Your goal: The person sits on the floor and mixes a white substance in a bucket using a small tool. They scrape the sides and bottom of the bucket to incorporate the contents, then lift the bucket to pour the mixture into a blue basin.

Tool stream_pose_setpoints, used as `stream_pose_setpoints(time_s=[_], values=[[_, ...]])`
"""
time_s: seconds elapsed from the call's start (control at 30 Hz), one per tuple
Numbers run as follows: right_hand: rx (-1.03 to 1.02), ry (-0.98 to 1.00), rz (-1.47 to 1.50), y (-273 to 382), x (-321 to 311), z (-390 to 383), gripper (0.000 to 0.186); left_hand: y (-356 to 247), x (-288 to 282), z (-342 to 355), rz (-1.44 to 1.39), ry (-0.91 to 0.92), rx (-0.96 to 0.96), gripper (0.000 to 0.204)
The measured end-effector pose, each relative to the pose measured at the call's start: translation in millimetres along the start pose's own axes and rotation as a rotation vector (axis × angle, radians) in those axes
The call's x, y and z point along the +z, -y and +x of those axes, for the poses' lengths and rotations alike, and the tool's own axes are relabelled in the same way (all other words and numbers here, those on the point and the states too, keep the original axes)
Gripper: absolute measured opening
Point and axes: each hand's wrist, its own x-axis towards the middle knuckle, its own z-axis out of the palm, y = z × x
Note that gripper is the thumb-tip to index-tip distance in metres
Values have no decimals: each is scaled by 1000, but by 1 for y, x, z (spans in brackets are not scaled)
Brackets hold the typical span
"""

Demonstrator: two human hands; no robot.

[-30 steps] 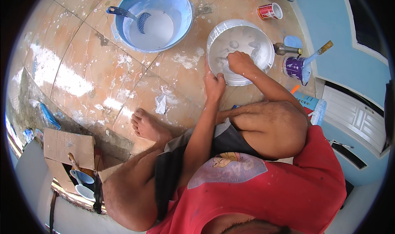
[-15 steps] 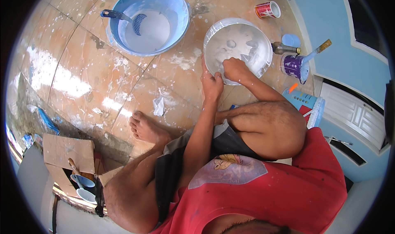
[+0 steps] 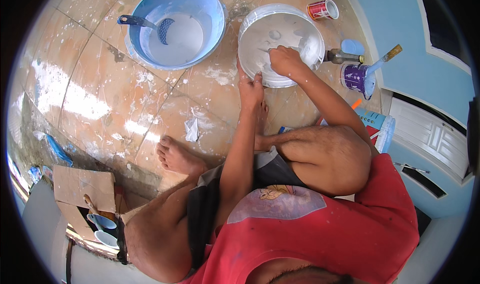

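Note:
My left hand point(image 3: 250, 88) grips the near rim of a round white bucket point(image 3: 315, 45), thumb raised on the near side. Whitish-grey, wet-looking material lines the bucket's bottom. My right hand point(image 3: 286, 61) is closed in a fist over the bucket's near half. A thin edge shows beside its fingers, but what they hold is too small to make out. To the left stands a blue basin point(image 3: 212, 21) with milky white liquid in it. A slotted skimmer point(image 3: 164, 30) leans inside, its dark blue handle across the basin's rim.
Right of the bucket are a glass bottle point(image 3: 342, 57), a red can point(image 3: 320, 10) lying on its side and a purple paint tub point(image 3: 354, 78) with a brush point(image 3: 387, 56). A cardboard box point(image 3: 82, 186) sits at lower left. White splatters mark the tiled floor point(image 3: 125, 91).
The bucket has shifted or tipped slightly away and to the left, my left hand moving with it. My right hand has moved farther away, its forearm more stretched out.

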Motion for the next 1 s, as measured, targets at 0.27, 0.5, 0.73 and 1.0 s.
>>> stream_pose_setpoints(time_s=[0.27, 0.5, 0.73, 1.0], values=[[-37, 233, 49, 24, 3, 1, 27, 19, -6, 2, 30, -91, -30, 80], [17, 302, -8, 9, -14, -37, 27, 10, 5, -8, -69, -73, -160, 81], [51, 226, 35, 27, -4, -40, 25, -1, 4, -11, -64, -39, -174, 82], [184, 100, 152, -5, 8, -7, 26, 4, 6, -11, 11, -52, -94, 77]])
